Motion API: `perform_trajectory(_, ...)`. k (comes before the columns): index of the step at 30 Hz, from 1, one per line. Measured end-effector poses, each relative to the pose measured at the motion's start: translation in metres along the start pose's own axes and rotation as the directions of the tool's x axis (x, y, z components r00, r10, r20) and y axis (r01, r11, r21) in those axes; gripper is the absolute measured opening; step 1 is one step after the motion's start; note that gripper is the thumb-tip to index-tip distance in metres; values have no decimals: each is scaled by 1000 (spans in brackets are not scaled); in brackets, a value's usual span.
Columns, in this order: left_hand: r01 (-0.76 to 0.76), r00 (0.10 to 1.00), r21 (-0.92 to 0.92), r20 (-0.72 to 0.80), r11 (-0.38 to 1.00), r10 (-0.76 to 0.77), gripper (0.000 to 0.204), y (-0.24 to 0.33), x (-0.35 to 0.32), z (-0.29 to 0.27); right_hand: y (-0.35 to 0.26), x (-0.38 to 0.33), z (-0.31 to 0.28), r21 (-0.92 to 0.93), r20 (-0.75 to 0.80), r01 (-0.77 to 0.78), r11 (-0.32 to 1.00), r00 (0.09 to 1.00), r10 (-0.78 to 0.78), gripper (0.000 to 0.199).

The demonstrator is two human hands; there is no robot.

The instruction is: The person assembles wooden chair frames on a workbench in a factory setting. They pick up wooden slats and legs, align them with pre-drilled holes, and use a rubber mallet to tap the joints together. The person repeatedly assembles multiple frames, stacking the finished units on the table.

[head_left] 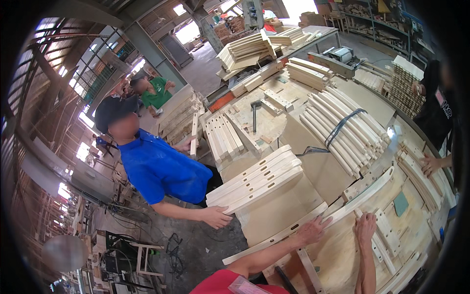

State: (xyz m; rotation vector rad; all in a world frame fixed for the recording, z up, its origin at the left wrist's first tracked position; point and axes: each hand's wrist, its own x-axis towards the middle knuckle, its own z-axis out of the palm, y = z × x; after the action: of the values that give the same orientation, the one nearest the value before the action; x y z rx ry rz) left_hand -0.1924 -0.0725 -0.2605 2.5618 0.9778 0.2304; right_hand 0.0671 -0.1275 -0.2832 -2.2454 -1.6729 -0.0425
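My left hand (313,231) is at the near end of a long curved wooden slat (364,194), its fingers bent over that end. Just left of it lies a pale wooden strip with slots (279,237). My right hand (365,228) is closed round the upper end of a narrow wooden stick (385,255), which slants toward me over the plywood board (355,250). Beside the stick sits a short wooden block with holes (387,230). What lies under both palms is hidden.
Slotted wooden pieces (257,179) lie stacked ahead, with a co-worker in a blue shirt (161,164) touching them. A strapped bundle of slats (342,130) and a hammer (254,116) lie beyond. A person in black (435,108) reaches toward curved slats (421,174) at right.
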Motion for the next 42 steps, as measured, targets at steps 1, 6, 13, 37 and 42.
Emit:
perform_trajectory(1,4,1000,-5,10,1000,-4,66,2,-1,-3,-1,-1,-1,0,-5,-5,1000,1000,5,28)
perform_trajectory(6,-80,996,93,37,992,77,66,12,11,-14,15,-7,2,57,-133,74,996,989,-65,28)
perform_trajectory(13,9,1000,35,-6,999,-9,64,2,13,-2,21,-2,26,80,-190,89,993,979,-72,32)
perform_trajectory(37,-51,997,-14,-65,999,50,63,-7,11,7,267,234,-92,-436,-39,-241,867,968,249,36)
perform_trajectory(42,-11,1000,-6,-12,1000,11,64,1,13,2,298,247,-97,-451,60,-250,857,949,309,32)
